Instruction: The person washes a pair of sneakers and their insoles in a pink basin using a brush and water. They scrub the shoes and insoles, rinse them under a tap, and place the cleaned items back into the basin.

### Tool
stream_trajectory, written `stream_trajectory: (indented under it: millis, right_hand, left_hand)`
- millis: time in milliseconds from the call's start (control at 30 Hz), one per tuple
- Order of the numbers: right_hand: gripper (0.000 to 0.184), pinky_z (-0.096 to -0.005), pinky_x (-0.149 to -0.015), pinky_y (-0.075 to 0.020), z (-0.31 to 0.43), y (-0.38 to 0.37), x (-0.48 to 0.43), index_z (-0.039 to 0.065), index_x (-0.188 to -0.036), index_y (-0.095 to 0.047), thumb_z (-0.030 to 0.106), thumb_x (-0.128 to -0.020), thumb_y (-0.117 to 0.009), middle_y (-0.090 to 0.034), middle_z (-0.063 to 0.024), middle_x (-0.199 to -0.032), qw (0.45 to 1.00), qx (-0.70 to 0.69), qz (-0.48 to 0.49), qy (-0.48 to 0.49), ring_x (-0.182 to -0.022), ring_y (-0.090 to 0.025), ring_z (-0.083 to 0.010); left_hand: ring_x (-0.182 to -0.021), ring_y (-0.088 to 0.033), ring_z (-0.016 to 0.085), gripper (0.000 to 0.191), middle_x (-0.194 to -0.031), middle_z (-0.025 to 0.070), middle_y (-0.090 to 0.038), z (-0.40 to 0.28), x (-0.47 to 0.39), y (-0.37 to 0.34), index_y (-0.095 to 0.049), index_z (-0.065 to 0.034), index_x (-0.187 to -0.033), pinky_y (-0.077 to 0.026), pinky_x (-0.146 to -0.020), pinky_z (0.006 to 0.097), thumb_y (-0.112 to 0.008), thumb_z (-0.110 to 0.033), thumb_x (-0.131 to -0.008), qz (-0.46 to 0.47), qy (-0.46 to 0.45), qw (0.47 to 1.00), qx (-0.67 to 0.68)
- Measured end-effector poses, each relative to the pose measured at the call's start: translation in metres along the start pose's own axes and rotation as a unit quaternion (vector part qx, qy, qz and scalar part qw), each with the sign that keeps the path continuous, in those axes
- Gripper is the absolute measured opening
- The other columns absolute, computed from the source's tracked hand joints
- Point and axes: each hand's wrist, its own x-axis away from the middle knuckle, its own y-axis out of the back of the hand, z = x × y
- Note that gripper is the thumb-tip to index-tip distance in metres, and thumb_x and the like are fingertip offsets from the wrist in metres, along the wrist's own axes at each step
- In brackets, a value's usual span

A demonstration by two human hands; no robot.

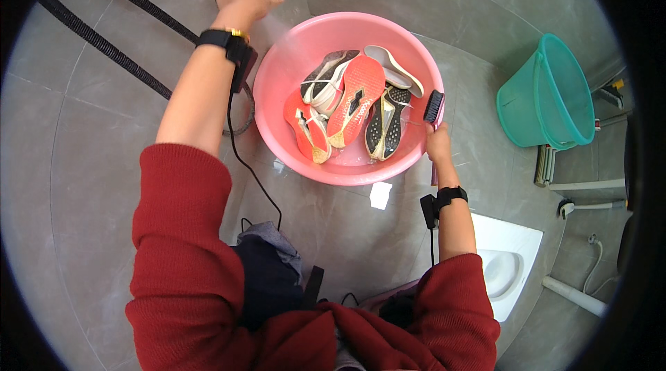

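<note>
My left hand [243, 0] is stretched out with its fingers spread, beyond the left rim of a pink plastic basin [341, 176]. A faint, blurred water spray [280, 32] runs from beside it toward the basin. My right hand [439, 143] grips a scrub brush [433, 106] with dark bristles at the basin's right rim. Inside lie several sneakers: a coral-soled one [359, 95] on top, another coral-soled one [311, 134] on its side, a black-soled one [386, 123], and a dark-and-white one [329, 77]. Pale insoles [396, 71] lean at the back. A little water shows at the bottom.
A green plastic bucket [536, 97] stands at the right. Behind my right arm is a white squat toilet [507, 267]. Black ribbed hoses [112, 51] cross the left side. White scraps [381, 195] lie on the grey tiles before the basin. Black cables run from my wrist devices.
</note>
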Motion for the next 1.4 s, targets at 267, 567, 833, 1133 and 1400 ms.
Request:
stream_trajectory:
  millis: [267, 567, 833, 1133, 1400]
  right_hand:
    - [0.045, -0.0478, -0.080, -0.0445, -0.001, 0.001, -0.006, -0.008, -0.104, -0.044, 0.031, -0.085, -0.055, -0.058, -0.0335, -0.095, 0.999, -0.002, 0.009, 0.035, -0.093, -0.056, -0.0473]
    - [0.044, -0.0467, -0.079, -0.0455, -0.002, 0.003, -0.006, -0.008, -0.106, -0.043, 0.028, -0.084, -0.055, -0.059, -0.0334, -0.094, 0.999, 0.012, 0.019, 0.043, -0.091, -0.058, -0.0456]
    - [0.039, -0.0427, -0.047, -0.0480, 0.009, 0.017, 0.001, -0.009, -0.105, -0.042, 0.023, -0.083, -0.051, -0.060, -0.0281, -0.083, 0.996, -0.003, 0.079, -0.039, -0.062, -0.062, -0.0365]
    - [0.042, -0.0425, -0.043, -0.0479, 0.026, 0.021, 0.006, -0.011, -0.104, -0.039, 0.025, -0.085, -0.050, -0.061, -0.0275, -0.078, 0.994, 0.041, 0.080, -0.068, -0.055, -0.060, -0.0361]
    - [0.042, -0.0429, -0.041, -0.0469, 0.016, 0.014, 0.000, -0.012, -0.103, -0.039, 0.024, -0.085, -0.049, -0.060, -0.0288, -0.080, 0.995, 0.022, 0.068, -0.075, -0.055, -0.060, -0.0372]
  left_hand:
    - [-0.118, -0.045, 0.033, 0.049, -0.127, 0.0176, -0.048, -0.012, 0.148, -0.071, -0.054, -0.0092, -0.120, -0.038, -0.096, 0.0423, -0.058, -0.038, -0.081, 0.127, -0.338, 0.887, 0.287]
    - [-0.104, -0.056, 0.035, 0.081, -0.115, 0.0264, -0.055, 0.005, 0.233, -0.154, -0.023, 0.0022, -0.138, -0.044, -0.086, 0.0407, -0.057, -0.041, -0.080, 0.398, -0.071, 0.826, 0.394]
    - [-0.105, -0.055, 0.036, 0.087, -0.112, 0.0294, -0.054, 0.000, 0.208, -0.193, -0.007, 0.0092, -0.138, -0.044, -0.088, 0.0378, -0.061, -0.027, -0.079, 0.388, -0.016, 0.806, 0.447]
    - [-0.102, -0.057, 0.034, 0.075, -0.108, 0.0270, -0.057, -0.003, 0.207, -0.206, -0.019, 0.0154, -0.128, -0.045, -0.085, 0.0390, -0.062, -0.023, -0.081, 0.341, -0.056, 0.813, 0.468]
    - [-0.106, -0.055, 0.035, 0.066, -0.109, 0.0245, -0.058, -0.004, 0.205, -0.180, -0.028, 0.0074, -0.125, -0.044, -0.087, 0.0406, -0.064, -0.023, -0.080, 0.377, 0.023, 0.780, 0.499]
